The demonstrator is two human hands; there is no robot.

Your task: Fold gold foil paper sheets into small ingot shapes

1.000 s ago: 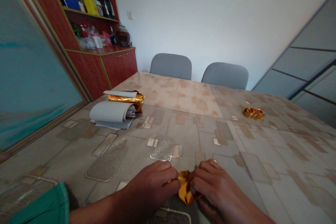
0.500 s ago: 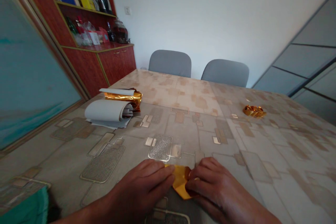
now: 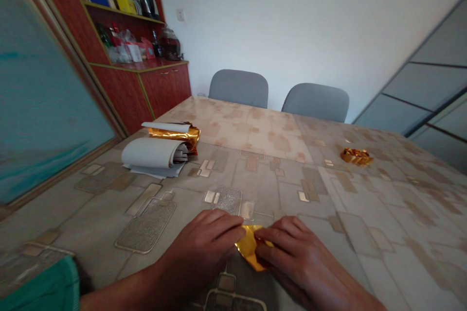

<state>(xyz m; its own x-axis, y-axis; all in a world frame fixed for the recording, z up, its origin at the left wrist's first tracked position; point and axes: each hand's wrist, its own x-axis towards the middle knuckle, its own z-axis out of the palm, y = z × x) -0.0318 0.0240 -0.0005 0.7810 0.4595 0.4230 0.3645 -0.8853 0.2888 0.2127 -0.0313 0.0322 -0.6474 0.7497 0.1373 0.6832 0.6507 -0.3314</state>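
Note:
A small piece of gold foil paper (image 3: pixel 249 250) lies on the table (image 3: pixel 277 189) near its front edge, between my two hands. My left hand (image 3: pixel 199 252) presses its fingertips on the paper's left side, fingers curled together. My right hand (image 3: pixel 295 252) pinches the paper's right side with fingers closed over it. Part of the paper is hidden under both sets of fingers.
A rolled stack of grey and gold sheets (image 3: pixel 160 148) lies at the table's left. A folded gold paper piece (image 3: pixel 356 156) sits at the far right. Two grey chairs (image 3: pixel 239 87) stand behind the table, with a red cabinet (image 3: pixel 146 87) at the left.
Both hands have shifted slightly up the table with the gold paper, and the fingers now press it flatter. The view has swayed a little.

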